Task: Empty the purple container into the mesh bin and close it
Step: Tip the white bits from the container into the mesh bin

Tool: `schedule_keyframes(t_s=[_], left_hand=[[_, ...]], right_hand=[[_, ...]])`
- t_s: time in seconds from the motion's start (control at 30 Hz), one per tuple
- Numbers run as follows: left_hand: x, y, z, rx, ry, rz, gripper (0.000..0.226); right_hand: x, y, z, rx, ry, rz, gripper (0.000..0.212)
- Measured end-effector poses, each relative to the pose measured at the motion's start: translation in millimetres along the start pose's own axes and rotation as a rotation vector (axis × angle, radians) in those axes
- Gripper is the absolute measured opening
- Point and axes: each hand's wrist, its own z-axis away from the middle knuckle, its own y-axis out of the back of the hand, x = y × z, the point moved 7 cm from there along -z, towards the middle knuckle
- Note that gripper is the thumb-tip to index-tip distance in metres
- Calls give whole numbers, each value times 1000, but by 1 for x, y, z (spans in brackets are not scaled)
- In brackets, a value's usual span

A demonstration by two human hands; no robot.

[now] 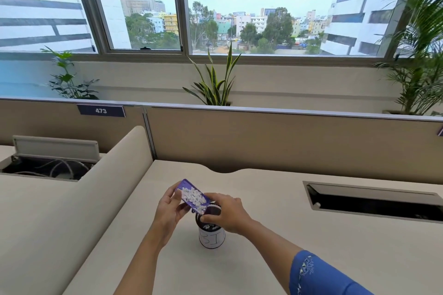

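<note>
A flat purple container (pixel 185 185), open and filled with small white pieces (pixel 194 197), is tilted down to the right over the mesh bin (pixel 212 238). My left hand (pixel 169 210) grips the container from its left side. My right hand (pixel 226 213) holds the container's lower right end above the bin's rim and covers part of the opening. The bin is a small dark cylinder with a white paper label wrapped round it; some white pieces lie inside. No lid is visible.
The bin stands on a beige desk (pixel 311 246). A cable slot (pixel 374 201) is sunk into the desk at the right. A curved divider (pixel 119 174) rises on the left, a partition (pixel 263 141) at the back.
</note>
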Motion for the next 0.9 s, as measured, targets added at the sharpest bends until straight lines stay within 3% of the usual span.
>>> schedule_keyframes(t_s=[0.27,0.9], left_hand=[[-2,1,-3,-19,-27,-64,37],[3,-15,-4,-27,-109,-265,32]], right_hand=[[5,-4,-1,-69,-28,50,51],[12,7,6,-58,-22,80,49]])
